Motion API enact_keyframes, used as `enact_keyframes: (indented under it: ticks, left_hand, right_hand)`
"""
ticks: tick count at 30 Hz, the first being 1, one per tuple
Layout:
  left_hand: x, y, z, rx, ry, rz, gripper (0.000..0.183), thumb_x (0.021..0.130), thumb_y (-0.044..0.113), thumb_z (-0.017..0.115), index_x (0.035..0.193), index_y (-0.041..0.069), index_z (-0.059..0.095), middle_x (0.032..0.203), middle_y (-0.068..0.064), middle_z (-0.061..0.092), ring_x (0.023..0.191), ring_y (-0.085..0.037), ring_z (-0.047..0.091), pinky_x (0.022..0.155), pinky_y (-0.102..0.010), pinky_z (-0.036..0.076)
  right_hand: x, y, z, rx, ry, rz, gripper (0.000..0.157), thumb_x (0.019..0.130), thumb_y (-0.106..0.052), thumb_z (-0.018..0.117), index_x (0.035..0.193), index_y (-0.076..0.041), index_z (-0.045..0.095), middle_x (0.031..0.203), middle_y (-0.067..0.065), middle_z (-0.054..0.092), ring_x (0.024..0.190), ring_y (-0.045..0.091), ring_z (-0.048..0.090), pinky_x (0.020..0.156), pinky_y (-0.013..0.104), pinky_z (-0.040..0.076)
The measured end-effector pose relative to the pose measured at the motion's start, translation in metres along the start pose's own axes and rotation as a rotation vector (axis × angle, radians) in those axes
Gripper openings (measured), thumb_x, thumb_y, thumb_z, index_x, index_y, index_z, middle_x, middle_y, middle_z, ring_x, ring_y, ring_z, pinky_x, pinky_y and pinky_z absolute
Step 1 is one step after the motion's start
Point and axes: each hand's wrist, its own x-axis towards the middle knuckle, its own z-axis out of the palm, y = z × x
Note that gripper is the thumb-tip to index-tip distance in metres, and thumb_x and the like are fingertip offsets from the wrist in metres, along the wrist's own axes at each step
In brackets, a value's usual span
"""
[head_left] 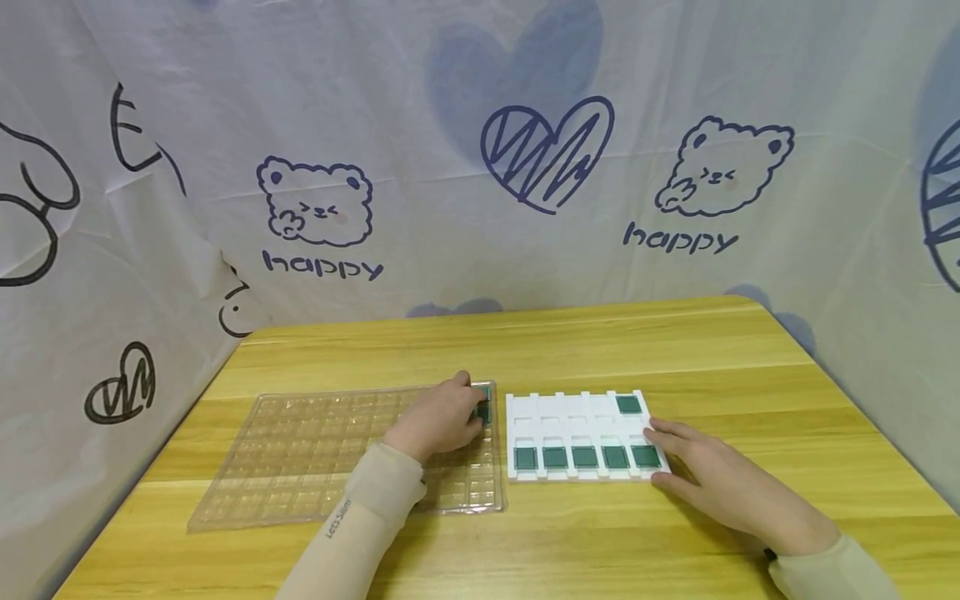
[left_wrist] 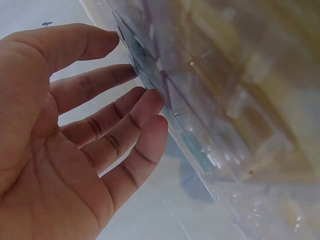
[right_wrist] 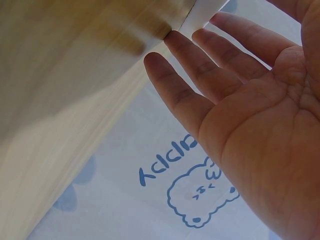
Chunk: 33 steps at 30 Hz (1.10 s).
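My left hand (head_left: 442,418) reaches over the right end of a clear plastic tray (head_left: 300,450) divided into many small pockets. Its fingertips are at the green square chips (head_left: 483,413) in the far right corner, partly hidden by the hand. In the left wrist view, thumb and index finger stand apart at the tray's surface, over a green chip (left_wrist: 134,49). My right hand (head_left: 723,477) rests with extended fingers and thumb along the right edge of a white slotted tray (head_left: 570,428). That tray holds a near row of green chips (head_left: 584,457) and one chip (head_left: 628,404) at its far right.
Both trays lie side by side on a yellow wood-grain table (head_left: 600,542), a narrow gap between them. A white cloth (head_left: 420,225) printed with hearts and bears hangs behind the table and along its sides.
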Motion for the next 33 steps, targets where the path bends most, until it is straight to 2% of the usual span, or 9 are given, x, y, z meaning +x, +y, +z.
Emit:
enact_keyframes:
  ticks: [10,15,20,27,33]
  left_hand:
    - [0.001,0.000,-0.001,-0.008,0.005,0.020,0.017,0.095,0.020,0.067,0.108,0.009,0.071,0.096,-0.005,0.058,0.073,-0.015,0.051,0.065,-0.028,0.047]
    - [0.002,0.001,-0.004,0.003,0.029,0.045,0.016,0.095,0.020,0.067,0.107,0.010,0.071,0.096,-0.005,0.060,0.072,-0.014,0.052,0.064,-0.027,0.047]
    - [0.005,0.004,-0.009,0.017,0.053,0.060,0.018,0.096,0.022,0.066,0.111,0.013,0.072,0.098,-0.004,0.061,0.074,-0.013,0.054,0.063,-0.027,0.049]
    - [0.016,0.016,-0.022,0.022,0.042,0.078,0.033,0.098,0.028,0.065,0.127,0.012,0.068,0.113,-0.006,0.065,0.085,-0.013,0.062,0.072,-0.030,0.055]
    - [0.030,0.034,-0.035,0.039,0.013,0.102,0.037,0.098,0.031,0.066,0.131,0.014,0.066,0.119,-0.004,0.065,0.100,-0.017,0.065,0.084,-0.035,0.057]
  right_hand:
    - [-0.001,0.000,0.000,-0.008,0.006,-0.006,0.054,0.096,-0.031,0.067,0.140,-0.002,0.056,0.147,0.019,0.052,0.131,0.039,0.054,0.106,0.056,0.045]
    - [0.001,0.000,-0.001,0.000,-0.021,0.027,0.055,0.097,-0.033,0.066,0.142,-0.004,0.055,0.148,0.018,0.052,0.133,0.039,0.052,0.107,0.056,0.044]
    - [0.001,-0.001,-0.001,0.007,-0.015,0.009,0.055,0.097,-0.033,0.066,0.142,-0.004,0.055,0.148,0.018,0.052,0.133,0.039,0.053,0.106,0.056,0.045]
    - [0.001,-0.001,0.000,0.012,0.001,0.002,0.054,0.096,-0.031,0.067,0.141,-0.003,0.056,0.146,0.018,0.053,0.132,0.038,0.054,0.106,0.055,0.045]
    - [0.001,-0.001,0.000,0.016,-0.006,0.009,0.054,0.096,-0.031,0.067,0.141,-0.003,0.056,0.146,0.018,0.053,0.132,0.038,0.054,0.105,0.055,0.046]
